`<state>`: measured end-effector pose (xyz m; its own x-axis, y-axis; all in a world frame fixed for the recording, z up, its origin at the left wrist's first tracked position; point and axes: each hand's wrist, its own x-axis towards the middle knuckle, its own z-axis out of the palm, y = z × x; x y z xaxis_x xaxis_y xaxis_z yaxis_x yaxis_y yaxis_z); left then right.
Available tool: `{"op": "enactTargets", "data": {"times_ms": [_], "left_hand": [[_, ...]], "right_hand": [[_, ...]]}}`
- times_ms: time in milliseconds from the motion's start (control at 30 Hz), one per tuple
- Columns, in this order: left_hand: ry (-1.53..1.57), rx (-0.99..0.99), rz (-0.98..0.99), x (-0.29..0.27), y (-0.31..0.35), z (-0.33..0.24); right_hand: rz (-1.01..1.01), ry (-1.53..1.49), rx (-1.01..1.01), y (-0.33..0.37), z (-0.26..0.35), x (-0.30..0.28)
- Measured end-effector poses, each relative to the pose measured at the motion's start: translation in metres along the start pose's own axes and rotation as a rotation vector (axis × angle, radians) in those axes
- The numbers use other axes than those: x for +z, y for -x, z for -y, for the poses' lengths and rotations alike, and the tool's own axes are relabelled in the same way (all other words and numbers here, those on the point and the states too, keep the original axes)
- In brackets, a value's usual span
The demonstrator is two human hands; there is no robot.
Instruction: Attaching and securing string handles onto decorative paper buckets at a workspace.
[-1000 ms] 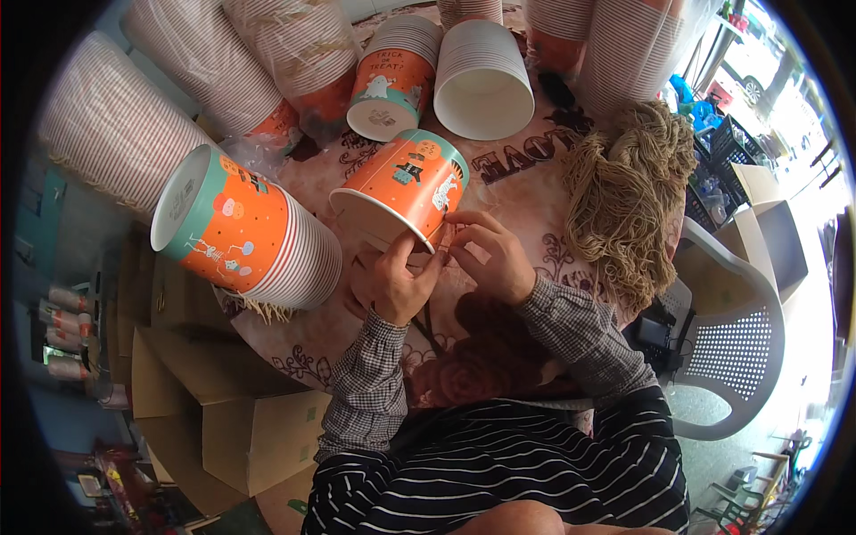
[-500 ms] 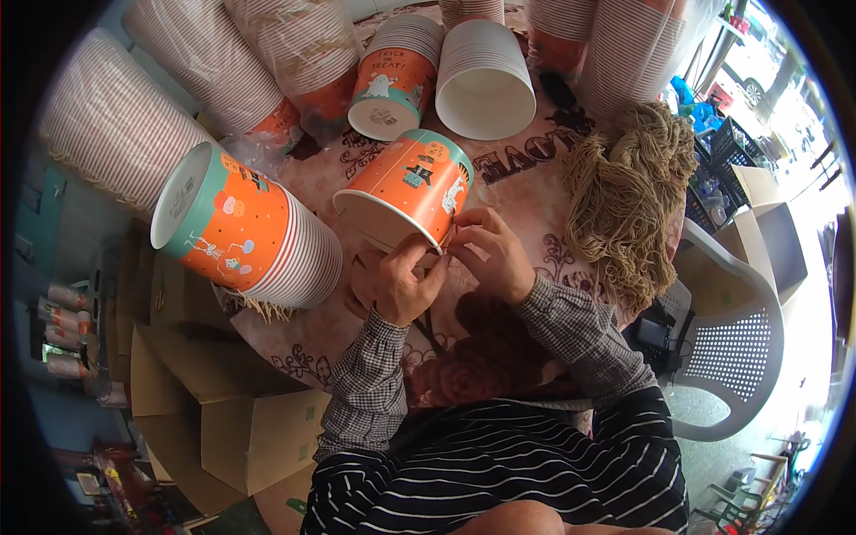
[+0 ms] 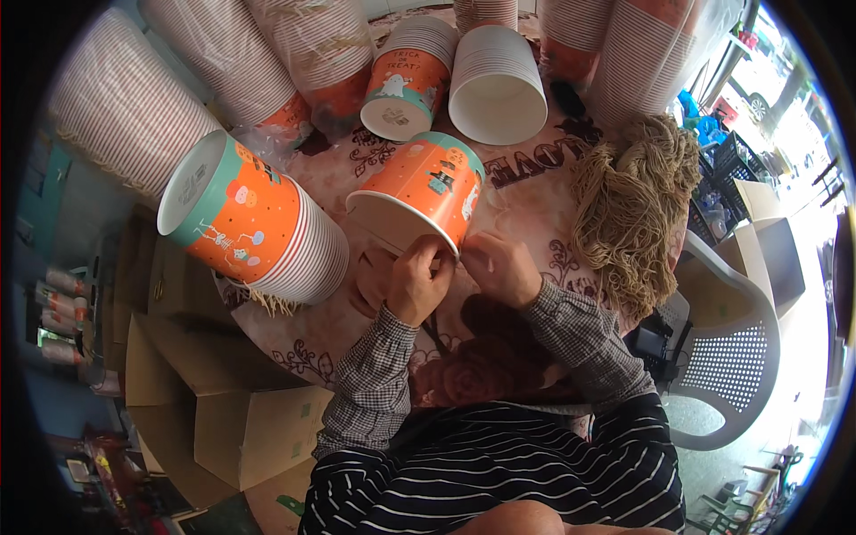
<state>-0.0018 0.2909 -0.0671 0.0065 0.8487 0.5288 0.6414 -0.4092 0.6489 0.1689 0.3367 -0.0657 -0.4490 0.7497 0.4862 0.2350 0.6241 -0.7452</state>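
An orange paper bucket (image 3: 415, 183) with a green base band and white rim lies tilted on its side before me, its mouth toward me. My left hand (image 3: 419, 278) pinches its rim at the lower right, the fingertips partly inside the mouth. My right hand (image 3: 504, 270) is closed just right of that rim, against the outside wall. Whatever lies between its fingertips is too small or blurred to make out. A nested stack of matching buckets (image 3: 241, 209) lies to the left. Tan string (image 3: 633, 209) is heaped in a loose hank at the right.
Bagged bucket stacks (image 3: 308, 53) line the far side of the round table with its patterned cloth (image 3: 526, 209). A white-mouthed stack (image 3: 497, 98) and an orange stack (image 3: 401, 89) lie beyond my hands. An open cardboard box (image 3: 241, 419) stands lower left, a plastic chair (image 3: 727, 357) at right.
My right hand has turned and its fingers have drawn closed beside the rim. My left fingers have moved up onto the rim. The whole view has shifted slightly.
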Motion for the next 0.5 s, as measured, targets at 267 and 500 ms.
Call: {"op": "enactTargets", "data": {"times_ms": [267,500], "left_hand": [[-0.098,0.057,0.104,0.006,0.002,0.001],[-0.200,0.015,0.075,0.006,0.004,0.003]], "right_hand": [[-0.146,0.234,-0.551,0.001,0.019,-0.009],[-0.119,0.488,-0.334,0.001,0.031,-0.012]]}}
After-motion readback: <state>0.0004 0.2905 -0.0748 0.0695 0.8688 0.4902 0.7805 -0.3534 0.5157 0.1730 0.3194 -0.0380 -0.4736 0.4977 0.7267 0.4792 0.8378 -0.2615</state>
